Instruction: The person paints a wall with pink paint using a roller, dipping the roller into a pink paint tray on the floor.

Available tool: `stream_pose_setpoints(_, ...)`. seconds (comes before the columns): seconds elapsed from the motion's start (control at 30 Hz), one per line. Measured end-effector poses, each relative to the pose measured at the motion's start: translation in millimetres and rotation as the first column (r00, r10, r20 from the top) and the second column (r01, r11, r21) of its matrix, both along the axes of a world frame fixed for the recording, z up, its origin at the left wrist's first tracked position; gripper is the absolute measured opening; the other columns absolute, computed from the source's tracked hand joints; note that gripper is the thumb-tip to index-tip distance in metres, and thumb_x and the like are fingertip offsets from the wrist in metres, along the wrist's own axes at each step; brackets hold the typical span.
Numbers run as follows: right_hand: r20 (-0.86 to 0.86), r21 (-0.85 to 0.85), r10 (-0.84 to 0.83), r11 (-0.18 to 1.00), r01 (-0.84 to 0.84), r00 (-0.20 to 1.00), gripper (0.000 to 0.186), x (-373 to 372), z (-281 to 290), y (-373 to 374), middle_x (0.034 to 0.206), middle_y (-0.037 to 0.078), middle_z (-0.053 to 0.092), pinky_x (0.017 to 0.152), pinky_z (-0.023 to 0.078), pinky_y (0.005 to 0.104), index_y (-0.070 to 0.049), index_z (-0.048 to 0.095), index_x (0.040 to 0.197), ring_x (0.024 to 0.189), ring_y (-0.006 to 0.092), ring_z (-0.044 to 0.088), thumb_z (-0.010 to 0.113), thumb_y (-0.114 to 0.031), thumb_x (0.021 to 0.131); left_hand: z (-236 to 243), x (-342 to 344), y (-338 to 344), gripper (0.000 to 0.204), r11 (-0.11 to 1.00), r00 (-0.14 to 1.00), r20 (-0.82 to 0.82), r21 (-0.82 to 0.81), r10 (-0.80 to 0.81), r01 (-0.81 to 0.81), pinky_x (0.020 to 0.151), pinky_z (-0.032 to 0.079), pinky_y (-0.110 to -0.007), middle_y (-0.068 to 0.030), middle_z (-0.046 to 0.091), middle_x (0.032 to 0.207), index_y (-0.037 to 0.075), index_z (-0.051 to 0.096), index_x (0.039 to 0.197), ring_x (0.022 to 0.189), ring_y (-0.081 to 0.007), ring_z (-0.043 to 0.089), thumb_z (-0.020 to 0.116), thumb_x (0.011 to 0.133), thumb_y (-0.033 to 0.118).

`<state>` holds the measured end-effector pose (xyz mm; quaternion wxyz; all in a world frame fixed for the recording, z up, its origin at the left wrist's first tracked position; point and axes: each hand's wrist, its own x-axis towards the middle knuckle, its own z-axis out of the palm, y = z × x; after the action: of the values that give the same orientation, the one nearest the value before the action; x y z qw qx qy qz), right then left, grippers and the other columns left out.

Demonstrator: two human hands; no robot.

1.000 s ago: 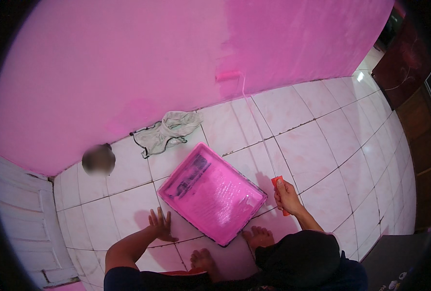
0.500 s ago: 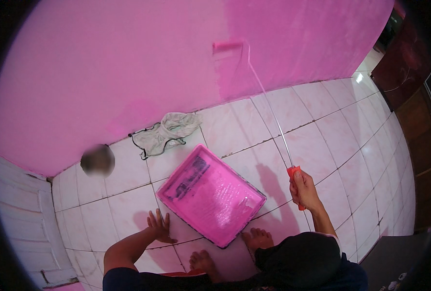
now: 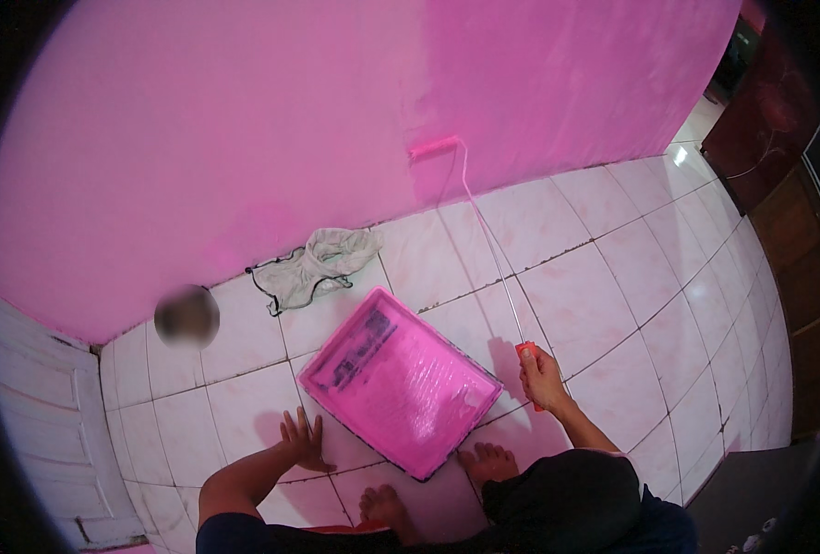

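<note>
My right hand [image 3: 543,377] is wrapped round the orange handle of a long thin-rodded paint roller [image 3: 434,148]. The roller's pink sleeve rests against the pink wall [image 3: 271,111], low down, at the left border of a darker pink painted area. My left hand [image 3: 305,440] is empty with its fingers spread, just left of the paint tray [image 3: 334,349]; I cannot tell whether it touches the tray. Pink paint coats the tray, which lies turned on the floor in front of my feet, with dark smudges near its upper left side.
A crumpled pale cloth [image 3: 310,271] with dark edging lies on the white tiled floor [image 3: 442,235] by the wall. Left of it is a round blurred patch. A white panelled door [image 3: 45,415] stands at the left, and dark wooden furniture [image 3: 787,277] at the right.
The roller has moved down the wall toward the floor. My right hand has come nearer and to the left with the handle. My left hand has hardly moved.
</note>
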<state>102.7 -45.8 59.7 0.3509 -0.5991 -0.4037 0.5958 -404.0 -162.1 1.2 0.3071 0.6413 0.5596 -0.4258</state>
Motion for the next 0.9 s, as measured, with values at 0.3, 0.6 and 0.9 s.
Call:
stream_pose_setpoints(0.3, 0.177, 0.116, 0.02, 0.992, -0.041, 0.984, 0.034, 15, 1, 9, 0.065, -0.001, 0.05, 0.044, 0.037, 0.0261, -0.006, 0.053, 0.093, 0.051, 0.0064, 0.044, 0.047, -0.036, 0.105, -8, 6, 1, 0.145, 0.999, 0.998, -0.041, -0.005, -0.04, 0.04, 0.11, 0.004, -0.074, -0.0413, -0.02, 0.153, 0.003, -0.012, 0.156, 0.135, -0.0682, -0.021, 0.056, 0.065, 0.092)
stream_pose_setpoints(0.6, 0.094, 0.247, 0.027, 0.968, -0.05, 0.995, 0.031, -33, 65, 35, 0.066, -0.002, 0.05, 0.046, 0.036, 0.0263, -0.004, 0.053, 0.094, 0.053, 0.0054, 0.044, 0.048, -0.033, 0.105, -8, -4, -6, 0.147, 1.0, 0.999, -0.047, -0.011, -0.022, 0.021, 0.108, 0.004, -0.076, -0.0417, -0.022, 0.153, 0.003, -0.014, 0.156, 0.134, -0.0696, -0.022, 0.057, 0.063, 0.093)
stream_pose_setpoints(0.9, -0.054, 0.171, 0.048, 0.984, -0.038, 0.997, 0.032, -54, -21, 6, 0.071, -0.002, 0.05, 0.054, 0.04, 0.0246, -0.006, 0.055, 0.097, 0.061, 0.007, 0.046, 0.043, -0.034, 0.107, -10, 0, -4, 0.147, 1.0, 0.999, -0.05, 0.017, -0.021, 0.022, 0.11, 0.005, -0.074, -0.0382, -0.02, 0.155, 0.006, -0.012, 0.157, 0.137, -0.0671, -0.019, 0.059, 0.062, 0.092)
